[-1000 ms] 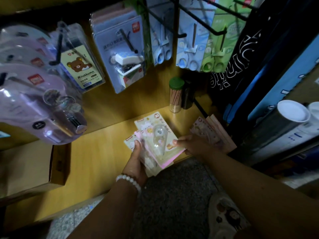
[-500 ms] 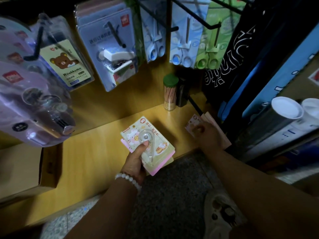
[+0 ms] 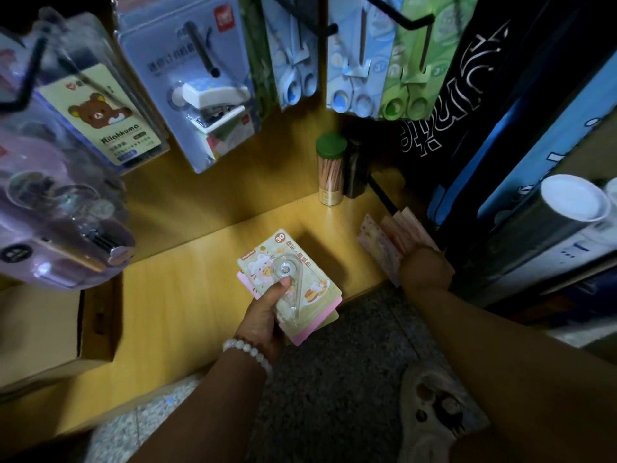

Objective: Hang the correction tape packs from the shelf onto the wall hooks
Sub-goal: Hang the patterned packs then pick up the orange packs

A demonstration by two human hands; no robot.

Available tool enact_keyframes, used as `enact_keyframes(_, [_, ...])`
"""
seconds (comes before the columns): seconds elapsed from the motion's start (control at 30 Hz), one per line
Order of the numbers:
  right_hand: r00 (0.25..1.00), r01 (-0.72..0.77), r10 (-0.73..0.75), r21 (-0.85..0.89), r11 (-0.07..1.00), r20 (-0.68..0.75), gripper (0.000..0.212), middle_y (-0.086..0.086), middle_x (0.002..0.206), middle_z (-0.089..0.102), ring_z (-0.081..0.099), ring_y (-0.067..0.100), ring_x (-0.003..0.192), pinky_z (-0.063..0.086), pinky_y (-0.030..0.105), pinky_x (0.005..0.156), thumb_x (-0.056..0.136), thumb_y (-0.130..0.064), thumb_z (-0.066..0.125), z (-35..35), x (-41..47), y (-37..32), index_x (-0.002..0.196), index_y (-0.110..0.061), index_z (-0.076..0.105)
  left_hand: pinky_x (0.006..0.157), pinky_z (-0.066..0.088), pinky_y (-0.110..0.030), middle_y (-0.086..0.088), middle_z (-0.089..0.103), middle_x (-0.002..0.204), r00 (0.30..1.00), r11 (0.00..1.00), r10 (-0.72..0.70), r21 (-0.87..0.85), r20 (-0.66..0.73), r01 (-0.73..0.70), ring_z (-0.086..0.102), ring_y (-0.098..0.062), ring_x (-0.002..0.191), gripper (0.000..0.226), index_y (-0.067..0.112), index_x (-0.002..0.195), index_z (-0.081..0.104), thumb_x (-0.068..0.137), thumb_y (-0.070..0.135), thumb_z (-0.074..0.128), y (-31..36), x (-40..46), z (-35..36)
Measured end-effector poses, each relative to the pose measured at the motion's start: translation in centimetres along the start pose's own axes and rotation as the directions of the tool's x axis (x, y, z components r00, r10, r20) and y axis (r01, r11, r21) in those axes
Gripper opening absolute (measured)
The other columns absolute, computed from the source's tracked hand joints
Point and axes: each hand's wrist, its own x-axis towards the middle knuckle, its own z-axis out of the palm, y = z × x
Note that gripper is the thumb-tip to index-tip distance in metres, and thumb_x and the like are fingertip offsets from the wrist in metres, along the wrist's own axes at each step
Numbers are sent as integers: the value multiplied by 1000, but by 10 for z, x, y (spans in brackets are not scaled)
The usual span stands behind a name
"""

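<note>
A: The left hand [image 3: 263, 315] gripped a small stack of pastel carded correction tape packs [image 3: 293, 289], thumb pressed on the clear blister, over the yellow wooden shelf [image 3: 187, 282].

B: And the right hand [image 3: 425, 269]?

A: It lay on the remaining pinkish packs [image 3: 384, 248] at the shelf's right end; whether its fingers had closed I couldn't tell. It should lift one by the edge.

B: Changed?

A: It had reached deeper than half a second before.

We see a dim scene, warm light pooling on the wooden shelf [image 3: 187, 289] centre, murk at three to five o'clock, blurred purple packs [image 3: 50, 208] at nine o'clock, wide-angle bending at edges
</note>
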Motion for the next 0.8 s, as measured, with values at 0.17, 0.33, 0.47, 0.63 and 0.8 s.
enact_keyframes(0.17, [996, 72, -82, 225, 972, 36, 31, 21, 117, 64, 59, 36, 108, 46, 39, 88, 94, -18, 50, -9, -8, -24, 119, -3, 62, 99, 47, -58, -17, 69, 122, 999, 1000, 9, -1, -33, -9, 64, -36, 112, 62, 13, 130, 59, 70, 22, 74, 5, -9, 1])
enact_keyframes(0.33, [994, 108, -105, 478, 872, -34, 15, 21, 99, 66, 60, 34, 97, 36, 29, 67, 90, -11, 54, -37, -22, -57, 93, 1, 63, 97, 42, -70, -21, 68, 121, 999, 1000, 25, -7, -47, -26, 64, -42, 112, 63, 13, 128, 60, 69, 23, 79, 14, -27, 6])
enact_keyframes(0.47, [994, 100, -107, 714, 693, -36, 16, 16, 84, 64, 60, 30, 84, 44, 35, 72, 87, -13, 61, -61, -35, -73, 89, 1, 65, 96, 39, -74, -22, 67, 123, 994, 996, 85, -12, -62, -86, 62, -45, 114, 78, 13, 129, 59, 59, 23, 89, 25, -49, 15])
enact_keyframes(0.63, [987, 107, -159, 853, 511, -29, 21, 8, 59, 53, 49, 12, 52, 37, 11, 44, 87, -2, 63, -89, -67, -78, 67, -6, 58, 91, 44, -73, -23, 68, 120, 991, 991, 133, -28, -19, -134, 64, -45, 110, 56, 12, 129, 58, 76, 18, 73, 30, -78, 20])
enact_keyframes(0.8, [966, 92, -256, 865, 493, 44, 25, 8, 48, 47, 44, 8, 40, 32, 11, 37, 87, -2, 63, -105, -100, -74, 63, -4, 55, 84, 53, -65, -18, 73, 113, 980, 980, 196, -29, 28, -196, 72, -37, 94, 53, 12, 128, 60, 76, 17, 70, 30, -108, 34])
